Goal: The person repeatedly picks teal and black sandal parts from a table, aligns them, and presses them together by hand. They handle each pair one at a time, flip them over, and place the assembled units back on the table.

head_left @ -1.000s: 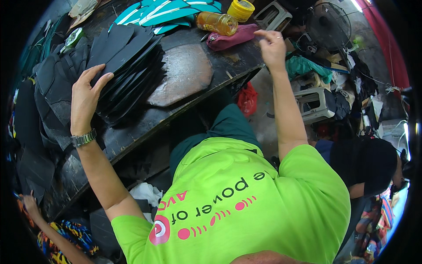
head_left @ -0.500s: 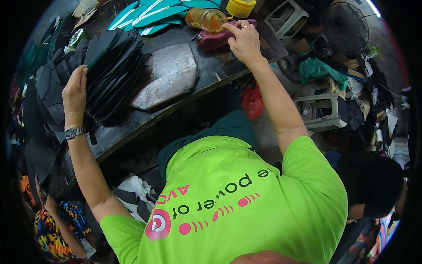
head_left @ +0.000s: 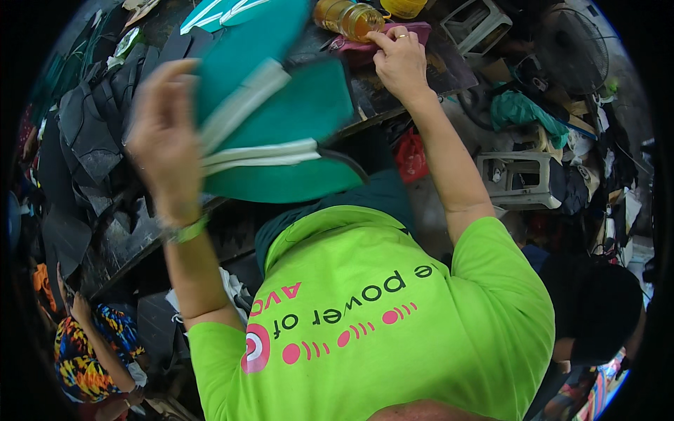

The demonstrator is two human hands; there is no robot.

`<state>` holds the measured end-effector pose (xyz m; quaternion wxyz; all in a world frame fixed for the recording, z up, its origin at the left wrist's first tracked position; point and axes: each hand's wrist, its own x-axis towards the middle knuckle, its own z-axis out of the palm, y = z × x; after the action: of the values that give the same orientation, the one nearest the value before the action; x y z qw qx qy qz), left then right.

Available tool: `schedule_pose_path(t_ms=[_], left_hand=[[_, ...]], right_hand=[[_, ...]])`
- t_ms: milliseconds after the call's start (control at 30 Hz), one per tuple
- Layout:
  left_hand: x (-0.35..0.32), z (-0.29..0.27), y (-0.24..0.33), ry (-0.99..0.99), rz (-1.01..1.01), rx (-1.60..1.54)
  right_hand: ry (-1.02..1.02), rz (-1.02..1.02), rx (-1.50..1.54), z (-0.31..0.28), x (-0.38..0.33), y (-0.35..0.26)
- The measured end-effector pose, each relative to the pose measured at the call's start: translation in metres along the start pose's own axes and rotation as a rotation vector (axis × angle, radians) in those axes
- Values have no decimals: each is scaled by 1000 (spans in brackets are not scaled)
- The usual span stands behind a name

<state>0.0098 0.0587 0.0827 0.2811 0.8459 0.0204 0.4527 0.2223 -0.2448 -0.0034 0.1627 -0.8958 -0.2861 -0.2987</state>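
My left hand (head_left: 165,130) is smeared by motion at the left edge of several teal fabric pieces (head_left: 309,102). These fan out over the table and past its front edge, with white strips and dark rims. Whether its fingers grip them is hidden by the blur. My right hand (head_left: 401,67), a ring on one finger, stretches its index finger to the mouth of a lying glass jar (head_left: 361,23) with amber contents. A purple pouch (head_left: 358,52) lies beneath the jar and that hand.
Black cut pieces (head_left: 95,133) heap at the left of the dark table (head_left: 449,70). A yellow tub (head_left: 404,7) is at the back. Right of the table are plastic stools (head_left: 523,179), a fan (head_left: 572,49) and a green bag (head_left: 530,116). Another person's patterned sleeve (head_left: 77,358) shows lower left.
My left hand has swung right, off the upright black stack. Teal faces with white strips now spread where black sheets and a grey slab were showing. My right hand stays at the jar.
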Motion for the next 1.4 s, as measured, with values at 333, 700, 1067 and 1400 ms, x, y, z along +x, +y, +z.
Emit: schedule_pose_path(t_ms=[333, 700, 1067, 1400], left_hand=[[-81, 74, -20, -344, -172, 190], [-58, 82, -13, -612, -43, -9], [-82, 39, 19, -886, 123, -158], [-97, 37, 28, -872, 63, -119]], right_hand=[[-241, 300, 1142, -28, -57, -83], [-137, 117, 773, -8, -69, -117], [-209, -107, 419, -11, -69, -120], [-213, 65, 844, -19, -67, -110]])
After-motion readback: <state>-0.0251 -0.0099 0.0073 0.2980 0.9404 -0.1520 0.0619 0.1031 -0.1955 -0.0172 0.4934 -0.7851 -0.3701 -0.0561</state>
